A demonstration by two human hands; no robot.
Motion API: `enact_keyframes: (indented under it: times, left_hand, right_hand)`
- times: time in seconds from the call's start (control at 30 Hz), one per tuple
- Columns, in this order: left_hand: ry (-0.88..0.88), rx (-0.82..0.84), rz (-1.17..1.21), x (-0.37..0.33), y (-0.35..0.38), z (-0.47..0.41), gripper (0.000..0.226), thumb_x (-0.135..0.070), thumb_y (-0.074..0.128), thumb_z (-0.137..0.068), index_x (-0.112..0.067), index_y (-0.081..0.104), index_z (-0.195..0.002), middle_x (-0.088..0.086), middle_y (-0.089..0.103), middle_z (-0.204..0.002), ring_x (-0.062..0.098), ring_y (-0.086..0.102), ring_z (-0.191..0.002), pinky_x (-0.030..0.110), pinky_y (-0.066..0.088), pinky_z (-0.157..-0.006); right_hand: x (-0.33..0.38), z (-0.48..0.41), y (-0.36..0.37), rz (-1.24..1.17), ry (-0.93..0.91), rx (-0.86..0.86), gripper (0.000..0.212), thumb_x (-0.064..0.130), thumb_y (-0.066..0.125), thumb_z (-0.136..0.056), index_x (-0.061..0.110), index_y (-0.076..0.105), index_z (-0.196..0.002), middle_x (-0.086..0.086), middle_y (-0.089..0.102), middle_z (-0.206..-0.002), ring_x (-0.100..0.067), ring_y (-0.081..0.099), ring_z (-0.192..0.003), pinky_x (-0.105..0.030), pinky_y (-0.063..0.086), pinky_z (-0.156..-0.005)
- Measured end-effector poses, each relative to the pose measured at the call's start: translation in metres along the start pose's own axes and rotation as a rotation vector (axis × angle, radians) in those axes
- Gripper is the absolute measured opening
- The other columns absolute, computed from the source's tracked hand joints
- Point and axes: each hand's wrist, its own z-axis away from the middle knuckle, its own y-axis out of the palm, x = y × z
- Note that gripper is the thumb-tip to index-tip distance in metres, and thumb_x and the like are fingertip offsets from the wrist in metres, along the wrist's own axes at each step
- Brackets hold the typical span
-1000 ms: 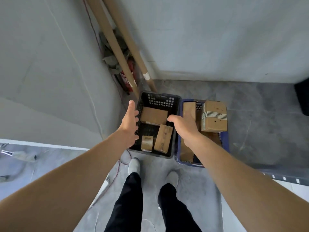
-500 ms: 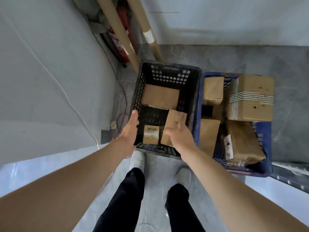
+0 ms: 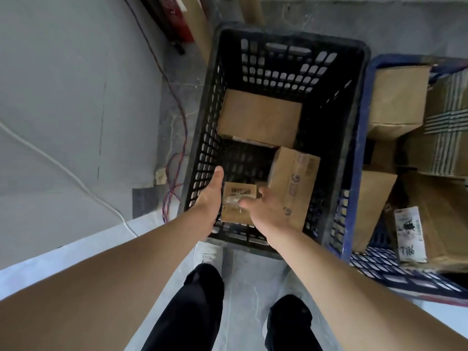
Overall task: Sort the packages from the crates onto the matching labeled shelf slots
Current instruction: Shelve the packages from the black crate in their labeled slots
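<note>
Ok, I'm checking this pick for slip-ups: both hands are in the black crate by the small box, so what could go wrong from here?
The small box lies close beside the tilted box; the right hand, next to both, might knock that one over. The left hand has little room against the black crate wall, so the grip may be poor and the box could slip.

Black crate (image 3: pixel 207 138) is matt, dusty plastic. The flat box (image 3: pixel 258 117) inside it is plain matt cardboard, and the small box (image 3: pixel 239 214) wears shiny clear tape (image 3: pixel 234 200). Blue crate (image 3: pixel 354 178) right of it is plastic too. Floor (image 3: pixel 174 115) left of it looks like rough concrete.
</note>
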Motion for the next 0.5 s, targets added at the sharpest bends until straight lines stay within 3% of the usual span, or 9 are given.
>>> enact_keyframes:
  times: [0.03,0.1,0.17,0.27,0.4,0.5]
  left_hand:
    - [0.008,-0.014,-0.002,0.001,0.001,-0.007,0.071,-0.073,0.027,-0.097,-0.022,0.057,-0.136,0.005,0.059,-0.131,0.026,0.05,-0.125,0.045,0.027,-0.113]
    - [-0.012,-0.029,-0.001,0.003,0.004,-0.017,0.055,-0.07,0.026,-0.099,-0.028,0.061,-0.102,-0.006,0.056,-0.092,0.014,0.053,-0.085,0.039,0.031,-0.1]
    - [-0.03,-0.024,-0.001,0.004,0.007,-0.025,0.05,-0.069,0.025,-0.099,-0.03,0.051,-0.084,-0.01,0.049,-0.081,0.008,0.044,-0.071,0.036,0.029,-0.092]
    - [-0.033,0.026,0.03,0.01,0.007,-0.038,0.051,-0.07,0.025,-0.099,-0.031,0.053,-0.083,-0.008,0.055,-0.084,0.009,0.05,-0.074,0.037,0.032,-0.093]
    - [-0.022,0.045,0.039,0.01,0.006,-0.041,0.058,-0.076,0.026,-0.095,-0.028,0.059,-0.093,-0.006,0.064,-0.094,0.016,0.061,-0.09,0.044,0.043,-0.104]
    - [-0.001,0.005,0.014,0.004,0.005,-0.02,0.068,-0.086,0.029,-0.086,-0.029,0.06,-0.107,-0.004,0.065,-0.106,0.021,0.061,-0.1,0.042,0.041,-0.101]
  right_hand:
    - [-0.003,-0.007,0.003,-0.001,0.0,-0.001,0.057,0.029,0.068,-0.096,0.016,0.047,-0.148,-0.001,0.059,-0.137,-0.012,0.045,-0.109,-0.031,0.035,-0.094]
    - [-0.007,-0.019,0.008,-0.018,0.012,0.006,0.056,0.028,0.068,-0.096,0.017,0.047,-0.147,0.007,0.054,-0.124,-0.012,0.044,-0.109,-0.032,0.035,-0.095]
    - [-0.01,-0.028,0.011,-0.041,0.048,0.014,0.053,0.027,0.067,-0.096,0.02,0.047,-0.145,0.009,0.048,-0.12,-0.013,0.044,-0.109,-0.032,0.035,-0.094]
    - [-0.014,-0.036,0.013,-0.063,0.085,0.031,0.041,0.026,0.066,-0.097,0.025,0.048,-0.134,0.006,0.054,-0.125,-0.013,0.045,-0.106,-0.031,0.035,-0.092]
    - [-0.014,-0.032,0.009,-0.097,0.103,0.013,0.056,0.022,0.066,-0.097,0.016,0.044,-0.149,0.0,0.052,-0.135,-0.015,0.044,-0.112,-0.031,0.032,-0.093]
    - [-0.011,-0.019,0.004,-0.113,0.08,-0.024,0.054,0.022,0.065,-0.097,0.015,0.046,-0.147,0.004,0.049,-0.12,-0.014,0.042,-0.108,-0.032,0.034,-0.094]
